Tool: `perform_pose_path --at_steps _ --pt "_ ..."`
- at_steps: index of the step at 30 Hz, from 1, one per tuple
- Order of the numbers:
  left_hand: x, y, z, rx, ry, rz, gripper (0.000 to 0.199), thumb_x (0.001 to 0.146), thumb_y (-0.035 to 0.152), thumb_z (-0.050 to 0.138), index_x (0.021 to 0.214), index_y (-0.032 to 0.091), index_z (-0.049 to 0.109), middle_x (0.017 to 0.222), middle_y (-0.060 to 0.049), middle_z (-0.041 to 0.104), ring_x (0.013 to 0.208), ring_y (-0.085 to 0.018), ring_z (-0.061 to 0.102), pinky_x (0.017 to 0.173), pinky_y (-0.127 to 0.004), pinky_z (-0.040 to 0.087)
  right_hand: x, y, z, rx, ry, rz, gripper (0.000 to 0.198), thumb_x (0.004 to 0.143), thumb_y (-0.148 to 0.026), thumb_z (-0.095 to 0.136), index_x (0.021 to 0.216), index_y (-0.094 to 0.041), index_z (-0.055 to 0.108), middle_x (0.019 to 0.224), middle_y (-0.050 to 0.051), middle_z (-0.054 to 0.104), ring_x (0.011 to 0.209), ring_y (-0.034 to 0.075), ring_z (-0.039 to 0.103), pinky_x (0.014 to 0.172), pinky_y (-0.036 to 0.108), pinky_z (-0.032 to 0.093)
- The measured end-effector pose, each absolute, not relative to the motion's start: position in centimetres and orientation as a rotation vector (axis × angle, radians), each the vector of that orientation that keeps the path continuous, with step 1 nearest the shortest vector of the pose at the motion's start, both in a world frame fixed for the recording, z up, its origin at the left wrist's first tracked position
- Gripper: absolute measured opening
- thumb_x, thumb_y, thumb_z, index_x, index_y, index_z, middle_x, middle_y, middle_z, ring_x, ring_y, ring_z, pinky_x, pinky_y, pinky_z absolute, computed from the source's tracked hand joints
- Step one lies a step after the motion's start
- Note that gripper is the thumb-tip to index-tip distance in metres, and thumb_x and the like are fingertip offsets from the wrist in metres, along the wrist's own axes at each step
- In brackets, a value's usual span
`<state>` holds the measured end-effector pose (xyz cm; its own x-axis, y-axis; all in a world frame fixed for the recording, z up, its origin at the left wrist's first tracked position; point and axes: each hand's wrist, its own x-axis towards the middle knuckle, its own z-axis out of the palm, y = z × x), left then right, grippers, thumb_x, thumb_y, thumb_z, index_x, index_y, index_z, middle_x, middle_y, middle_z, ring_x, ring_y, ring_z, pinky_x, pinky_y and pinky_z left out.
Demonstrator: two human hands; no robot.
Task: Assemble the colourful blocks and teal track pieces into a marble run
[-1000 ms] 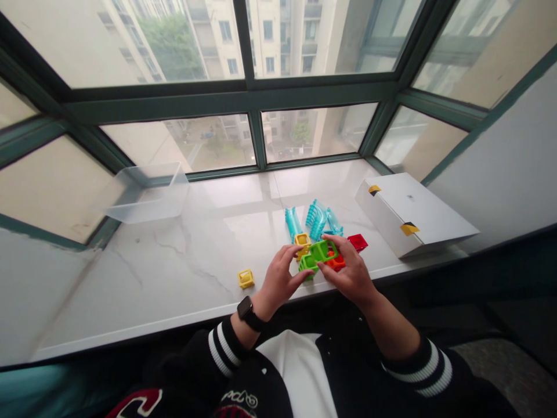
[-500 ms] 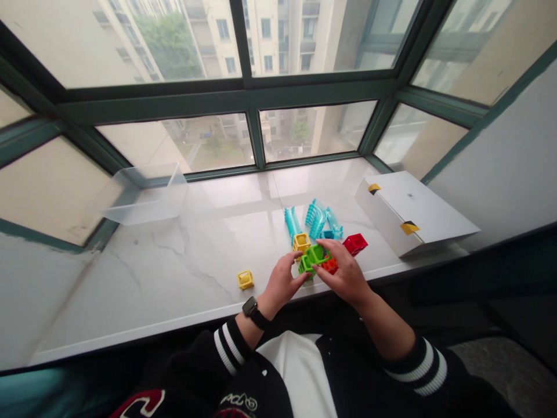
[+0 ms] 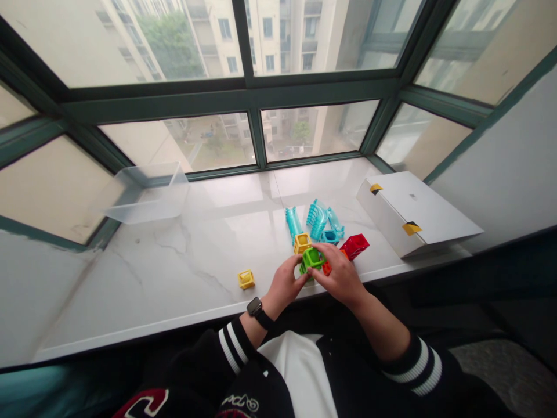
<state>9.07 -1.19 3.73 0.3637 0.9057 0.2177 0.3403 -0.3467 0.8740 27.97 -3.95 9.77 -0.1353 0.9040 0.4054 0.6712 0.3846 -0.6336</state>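
The left hand (image 3: pixel 284 283) and right hand (image 3: pixel 339 276) pinch green blocks (image 3: pixel 311 258), apparently joining them. Next probably calls for an even squeeze, clear of the yellow block (image 3: pixel 301 244) beyond the fingers.

Grn blocks (image 3: pixel 311 257): smooth plast. Sill (image 3: pixel 195 238): glossy, stone-look. Turq. tracks (image 3: pixel 293 223): translucent plast.

Bright green blocks (image 3: pixel 311 258), plastic-looking and open-framed, with hollow sides between chunky bars. Bunched tightly, set slightly askew, an opening facing up. Held from both sides and partly covered on the right. Just on the near side of the right-hand yellow block (image 3: pixel 301 244), a little rightward. Joined or merely touching: impossible to tell.
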Motion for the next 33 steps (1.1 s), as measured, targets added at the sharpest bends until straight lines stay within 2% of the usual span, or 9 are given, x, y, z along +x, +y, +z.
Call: perform_pose_path --at_steps 24,33 --pt "8.97 -1.32 3.17 1.897 1.082 0.958 0.041 0.092 0.024 0.071 0.131 0.023 0.06 0.128 -0.008 0.072 0.116 -0.025 0.07 0.103 -0.043 0.056 27.42 -4.1 9.39 -1.443 -1.887 0.342 0.048 0.091 -0.031 0.069 0.138 -0.023 0.061 0.133 0.014 0.066 0.128 0.035 0.062 0.111 0.054 0.052" --pt "8.85 -1.24 2.84 1.923 1.078 0.911 0.043 0.092 0.023 0.071 0.134 0.024 0.061 0.132 -0.01 0.071 0.121 -0.028 0.069 0.106 -0.046 0.055 27.44 -4.08 9.26 -1.42 -1.895 0.322 0.048 0.091 -0.03 0.069 0.138 -0.023 0.06 0.133 0.014 0.066 0.128 0.035 0.063 0.111 0.055 0.052"
